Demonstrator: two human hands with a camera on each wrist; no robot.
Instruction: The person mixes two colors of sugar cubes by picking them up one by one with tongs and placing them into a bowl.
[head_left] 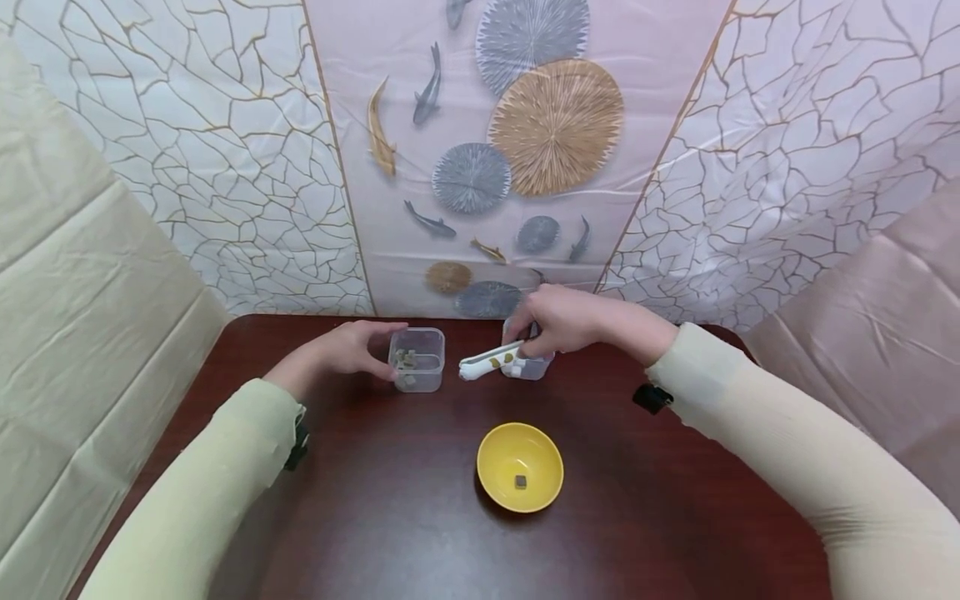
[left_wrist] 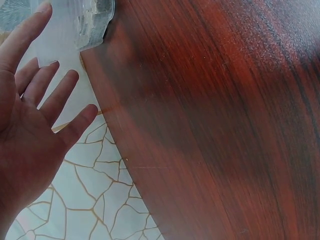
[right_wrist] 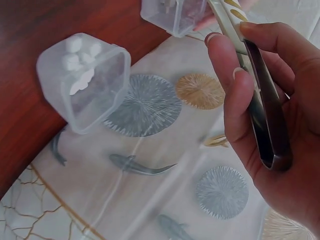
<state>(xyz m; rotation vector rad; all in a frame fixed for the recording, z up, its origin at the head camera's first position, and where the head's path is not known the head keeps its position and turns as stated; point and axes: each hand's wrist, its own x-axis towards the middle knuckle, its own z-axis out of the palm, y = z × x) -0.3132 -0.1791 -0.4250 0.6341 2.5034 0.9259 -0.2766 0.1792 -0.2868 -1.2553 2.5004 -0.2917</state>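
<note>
My left hand [head_left: 354,347] is at the left side of a clear plastic container [head_left: 417,382], thumb at its front corner and a finger along its back edge. Small greenish-brown cubes [head_left: 405,359] lie inside. In the left wrist view the other fingers of this hand [left_wrist: 42,107] are spread loosely. My right hand [head_left: 558,321] grips a pair of tongs [head_left: 487,362], white with gold leaf marks toward the tips and dark at the bend [right_wrist: 272,157]. Just beneath that hand stands a second clear container [right_wrist: 95,107] holding several white pieces [right_wrist: 75,59].
Nearer me on the dark red wooden table [head_left: 375,517] sits a yellow bowl [head_left: 495,467] with one small greyish-brown cube [head_left: 521,482] in it. A patterned cloth backdrop [head_left: 405,250] rises behind the table's far edge. Pale cloth walls stand on both sides.
</note>
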